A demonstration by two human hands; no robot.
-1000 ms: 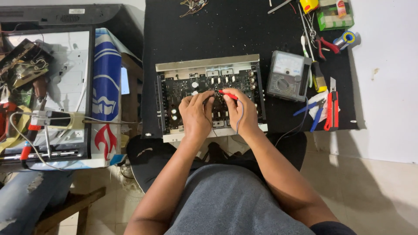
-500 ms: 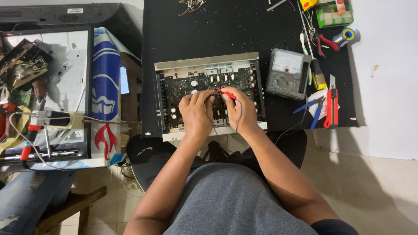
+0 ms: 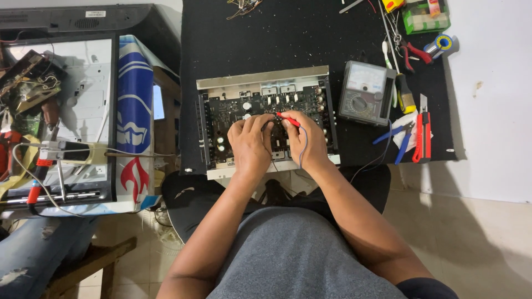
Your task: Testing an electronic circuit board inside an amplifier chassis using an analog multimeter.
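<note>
On the black mat [image 3: 277, 44] covering the middle of the desk, an opened-up amplifier [image 3: 266, 119] is sitting dead center, lid off, with its dark circuit board facing up. Over at 9 o'clock a big white-and-blue box [image 3: 130, 111] is lying next to a dismantled white panel [image 3: 83, 99] with loose wires and clips trailing across it. Someone else's knee in ripped jeans [image 3: 39, 254] is poking in at 8 o'clock.

At 3 o'clock from the amp, just beside its right edge, a grey needle-dial meter [image 3: 366, 91] is resting on the mat. Further out at 3 o'clock a red utility knife [image 3: 424, 130] and blue-handled pliers [image 3: 396, 138] are lying side by side, and up at 1 o'clock red-handled cutters [image 3: 413, 52] and a spool of solder [image 3: 443, 43] are parked near a green box [image 3: 425, 16].

Both hands are working over the board. The left hand [image 3: 250, 145] is curling down onto the middle of the board, fingers bent, but I can't tell if it's pinching anything or just pressing. The right hand [image 3: 306, 141] is gripping a red probe [image 3: 288, 118], fingers closed round it, tip pointing toward 10 o'clock and touching down on the board right beside the left fingertips. A thin wire [image 3: 302, 152] is looping over the back of the right hand and trailing off toward 4 o'clock.
</note>
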